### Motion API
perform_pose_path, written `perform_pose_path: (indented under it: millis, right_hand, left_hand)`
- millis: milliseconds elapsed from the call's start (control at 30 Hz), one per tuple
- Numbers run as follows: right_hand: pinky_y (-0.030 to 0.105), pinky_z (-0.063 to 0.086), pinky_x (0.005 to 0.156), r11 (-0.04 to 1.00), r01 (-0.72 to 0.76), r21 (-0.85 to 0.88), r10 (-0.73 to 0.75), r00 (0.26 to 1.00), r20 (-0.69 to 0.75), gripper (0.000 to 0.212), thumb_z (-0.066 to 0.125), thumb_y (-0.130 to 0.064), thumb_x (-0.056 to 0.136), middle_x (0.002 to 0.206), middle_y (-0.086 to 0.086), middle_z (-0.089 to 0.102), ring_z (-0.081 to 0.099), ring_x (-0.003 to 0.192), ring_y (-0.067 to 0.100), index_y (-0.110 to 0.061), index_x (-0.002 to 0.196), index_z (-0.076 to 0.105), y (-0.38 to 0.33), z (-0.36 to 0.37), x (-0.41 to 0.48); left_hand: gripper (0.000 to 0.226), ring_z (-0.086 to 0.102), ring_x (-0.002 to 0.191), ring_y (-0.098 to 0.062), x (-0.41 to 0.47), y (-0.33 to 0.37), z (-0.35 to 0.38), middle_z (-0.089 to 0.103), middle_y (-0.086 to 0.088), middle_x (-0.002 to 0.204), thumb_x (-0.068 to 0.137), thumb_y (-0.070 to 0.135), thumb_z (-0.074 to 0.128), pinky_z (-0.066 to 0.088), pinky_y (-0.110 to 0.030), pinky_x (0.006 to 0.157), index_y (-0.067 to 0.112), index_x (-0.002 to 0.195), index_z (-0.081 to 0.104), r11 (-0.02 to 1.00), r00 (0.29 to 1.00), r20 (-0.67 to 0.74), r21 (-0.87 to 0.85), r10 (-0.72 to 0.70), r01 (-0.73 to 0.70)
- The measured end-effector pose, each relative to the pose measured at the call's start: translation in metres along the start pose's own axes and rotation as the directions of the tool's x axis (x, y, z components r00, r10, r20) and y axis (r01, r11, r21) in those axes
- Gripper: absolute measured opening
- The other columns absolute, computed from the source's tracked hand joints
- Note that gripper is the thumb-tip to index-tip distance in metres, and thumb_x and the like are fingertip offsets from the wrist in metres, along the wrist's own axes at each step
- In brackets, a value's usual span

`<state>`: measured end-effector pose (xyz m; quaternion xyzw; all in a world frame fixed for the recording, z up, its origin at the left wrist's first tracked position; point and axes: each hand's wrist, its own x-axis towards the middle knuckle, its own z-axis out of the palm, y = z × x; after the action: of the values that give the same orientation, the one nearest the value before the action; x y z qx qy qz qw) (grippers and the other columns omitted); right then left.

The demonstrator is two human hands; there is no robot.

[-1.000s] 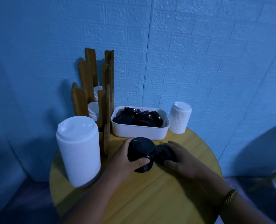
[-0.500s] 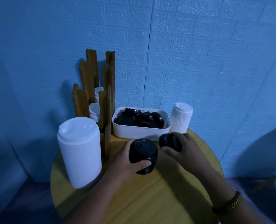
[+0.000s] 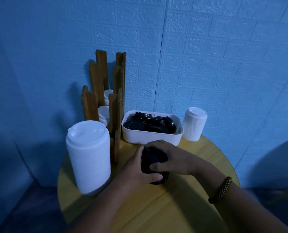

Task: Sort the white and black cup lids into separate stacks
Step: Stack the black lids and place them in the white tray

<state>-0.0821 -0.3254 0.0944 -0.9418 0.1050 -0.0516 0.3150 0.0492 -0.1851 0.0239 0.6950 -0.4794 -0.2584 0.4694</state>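
A stack of black lids [image 3: 150, 163] stands on the round wooden table [image 3: 182, 199], just in front of a white bin [image 3: 150, 137]. My left hand [image 3: 136, 170] grips the stack's left side, thumb across its front. My right hand [image 3: 170, 158] lies over the top of the stack, fingers curled round it and thumb on its front. The bin holds several loose black lids [image 3: 150, 123]. A tall stack of white lids [image 3: 89, 155] stands at the left, and a shorter white stack [image 3: 194, 123] at the right of the bin.
A wooden slotted holder [image 3: 106, 91] with white lids [image 3: 103, 115] in it stands against the blue brick wall, behind the tall white stack. The table's edge curves close on both sides. A pale rounded object [image 3: 283, 165] shows at the right edge.
My right hand lifted a black lid off the table to the right of the stack, carried it left and brought it down on top of the stack. My left hand stayed on the stack.
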Motion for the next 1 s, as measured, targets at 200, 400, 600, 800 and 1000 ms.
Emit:
perform_pose_path:
  millis: [200,400,600,800,1000]
  right_hand:
    - [0.031,0.052,0.099,0.96,-0.053,0.275,0.029,0.995,0.091,0.061,0.078,-0.028,0.08,0.134,-0.016,0.049,0.053,0.121,0.004,-0.049,0.13,0.052,0.008,-0.002,-0.005]
    - [0.026,0.045,0.096,0.999,-0.037,0.013,0.039,0.974,-0.225,0.061,0.068,-0.052,0.083,0.131,-0.013,0.046,0.047,0.116,0.008,-0.04,0.138,0.044,-0.002,0.034,-0.002]
    - [0.043,0.036,0.111,0.992,-0.047,-0.118,-0.01,0.895,-0.445,0.066,0.037,-0.08,0.086,0.14,-0.005,0.048,0.04,0.133,0.016,-0.037,0.132,0.058,0.016,-0.006,0.017]
    - [0.051,0.036,0.098,0.886,-0.265,-0.381,0.191,0.956,-0.221,0.057,0.028,-0.072,0.094,0.13,-0.007,0.054,0.042,0.13,0.024,-0.035,0.114,0.067,0.031,-0.032,0.051]
    - [0.046,0.04,0.102,0.85,-0.2,-0.487,-0.075,0.869,-0.488,0.049,0.053,-0.036,0.099,0.158,-0.006,0.036,0.034,0.142,0.021,-0.02,0.144,0.047,0.027,-0.026,0.031]
  left_hand:
    - [0.098,0.054,0.128,-0.002,0.001,-0.003,-0.002,0.055,0.021,0.137,0.064,0.052,0.089,0.054,-0.04,0.104,0.049,0.145,0.035,0.999,0.998,0.062,-0.044,-0.021,0.024]
    - [0.104,0.049,0.126,-0.006,0.003,0.001,0.003,0.046,0.023,0.135,0.056,0.059,0.082,0.051,-0.034,0.102,0.05,0.142,0.023,0.999,1.0,0.019,0.035,0.005,-0.006]
    - [0.098,0.048,0.125,-0.002,0.004,0.001,0.006,0.048,0.028,0.128,0.056,0.063,0.088,0.048,-0.029,0.098,0.051,0.134,0.03,0.998,0.998,-0.055,0.055,-0.015,0.018]
    - [0.109,0.042,0.13,-0.005,0.004,0.001,0.007,0.044,0.021,0.139,0.057,0.064,0.086,0.045,-0.034,0.105,0.044,0.147,0.029,0.992,0.996,-0.077,0.115,-0.044,0.053]
    - [0.108,0.044,0.13,-0.005,0.002,0.0,0.008,0.045,0.022,0.141,0.057,0.065,0.084,0.046,-0.034,0.105,0.044,0.149,0.03,0.992,0.995,-0.095,0.118,-0.028,0.039]
